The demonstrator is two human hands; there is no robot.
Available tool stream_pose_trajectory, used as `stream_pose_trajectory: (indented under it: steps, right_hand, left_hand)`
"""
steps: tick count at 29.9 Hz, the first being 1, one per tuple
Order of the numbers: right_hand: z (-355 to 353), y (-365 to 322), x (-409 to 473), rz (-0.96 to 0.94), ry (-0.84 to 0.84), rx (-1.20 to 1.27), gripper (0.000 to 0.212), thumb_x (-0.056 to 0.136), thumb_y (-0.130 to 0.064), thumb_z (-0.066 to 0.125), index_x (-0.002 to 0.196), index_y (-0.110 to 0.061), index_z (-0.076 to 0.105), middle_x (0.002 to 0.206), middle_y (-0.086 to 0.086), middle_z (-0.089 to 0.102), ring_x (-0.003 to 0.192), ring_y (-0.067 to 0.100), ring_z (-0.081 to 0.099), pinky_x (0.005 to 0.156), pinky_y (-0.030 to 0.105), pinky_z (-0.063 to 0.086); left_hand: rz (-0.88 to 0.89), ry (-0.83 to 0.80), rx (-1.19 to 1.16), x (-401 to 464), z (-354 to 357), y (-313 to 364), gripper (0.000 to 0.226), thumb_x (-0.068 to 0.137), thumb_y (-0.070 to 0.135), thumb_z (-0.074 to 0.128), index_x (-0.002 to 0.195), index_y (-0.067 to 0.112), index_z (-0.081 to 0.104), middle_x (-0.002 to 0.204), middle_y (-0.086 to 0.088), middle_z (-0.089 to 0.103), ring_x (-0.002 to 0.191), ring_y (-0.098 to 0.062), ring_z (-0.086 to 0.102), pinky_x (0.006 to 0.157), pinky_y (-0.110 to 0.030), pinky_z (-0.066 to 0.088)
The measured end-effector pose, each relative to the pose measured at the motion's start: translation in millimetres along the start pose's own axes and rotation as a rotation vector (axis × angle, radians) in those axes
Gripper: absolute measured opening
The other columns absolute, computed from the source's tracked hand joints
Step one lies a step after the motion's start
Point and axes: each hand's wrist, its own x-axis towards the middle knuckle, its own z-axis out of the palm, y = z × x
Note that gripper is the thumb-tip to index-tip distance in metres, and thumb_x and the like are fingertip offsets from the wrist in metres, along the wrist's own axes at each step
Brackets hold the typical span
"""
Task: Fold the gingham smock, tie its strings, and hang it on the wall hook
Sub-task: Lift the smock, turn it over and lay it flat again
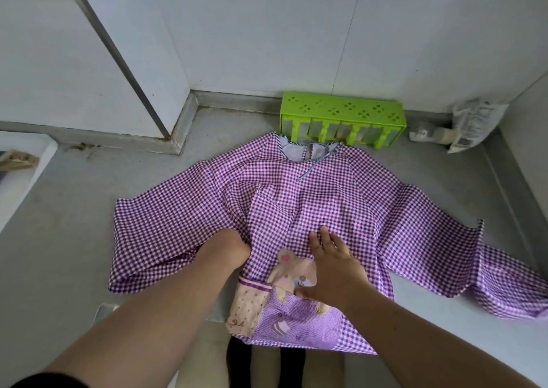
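One grey bench [74,233] fills most of the view, set into a corner of pale walls [267,31]. Spread flat on it, front side up, lies the purple gingham smock [341,197], its neck towards the back wall, both sleeves stretched out to the sides and its hem hanging slightly over the near edge. A green plastic rack [342,122] stands against the wall, just beyond the neck. A clear plastic bag [471,123] leans in the far right corner. The right hand [335,264] rests flat on the smock's front, fingers straight and spread, partly covering the bear picture [292,273] above the pocket. The left hand [229,246] is pushed into a fold by the left sleeve, fingers hidden in the cloth, so its grip cannot be told. A thin string [310,171] trails down from the neck.
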Motion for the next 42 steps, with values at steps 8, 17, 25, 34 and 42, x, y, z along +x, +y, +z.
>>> stream_pose_trajectory:
  steps: [8,17,25,34,42]
  right_hand:
    - [11,1,-7,-0.010,0.093,0.076,0.127,0.078,-0.084,0.058,0.160,-0.032,-0.024,0.171,0.002,-0.022,0.158,0.027,-0.016,0.127,0.048,0.005]
    - [16,-7,-8,-0.087,0.059,0.061,0.103,0.089,-0.074,0.055,0.163,-0.038,-0.008,0.170,-0.003,-0.023,0.157,0.020,-0.019,0.123,0.051,0.031]
    - [16,-2,-9,-0.105,0.053,0.074,0.107,0.087,-0.073,0.059,0.163,-0.039,-0.009,0.170,-0.005,-0.025,0.157,0.018,-0.019,0.124,0.051,0.030]
    - [9,26,-4,-0.154,0.041,0.162,0.104,0.086,-0.062,0.071,0.164,-0.040,0.006,0.170,-0.016,-0.017,0.157,0.007,-0.010,0.125,0.045,0.027]
    - [6,27,-5,-0.129,0.058,0.015,0.096,0.094,-0.065,0.056,0.164,-0.036,-0.003,0.171,-0.005,-0.020,0.159,0.018,-0.012,0.128,0.051,0.012]
  left_hand:
    - [-0.051,-0.121,0.071,-2,4,1,0.021,0.098,0.036,0.057,0.097,0.021,0.072,0.096,-0.002,0.069,0.092,-0.023,0.068,0.093,-0.038,0.060]
    - [-0.065,-0.017,0.146,-6,9,11,0.035,0.104,0.024,0.051,0.128,0.005,0.069,0.127,-0.013,0.070,0.114,-0.031,0.068,0.095,-0.040,0.053]
    - [0.013,0.050,0.138,-12,16,17,0.027,0.104,0.027,0.053,0.121,0.013,0.069,0.120,-0.004,0.070,0.110,-0.026,0.068,0.090,-0.032,0.053]
    - [-0.036,0.000,-0.279,-26,-5,-3,0.033,0.110,0.033,0.043,0.106,0.013,0.069,0.111,-0.008,0.073,0.094,-0.023,0.067,0.093,-0.036,0.055]
    - [-0.245,-0.064,-0.882,-44,-20,-46,0.056,0.108,0.056,0.039,0.155,0.026,0.045,0.157,-0.003,0.053,0.139,-0.032,0.054,0.114,-0.047,0.047]
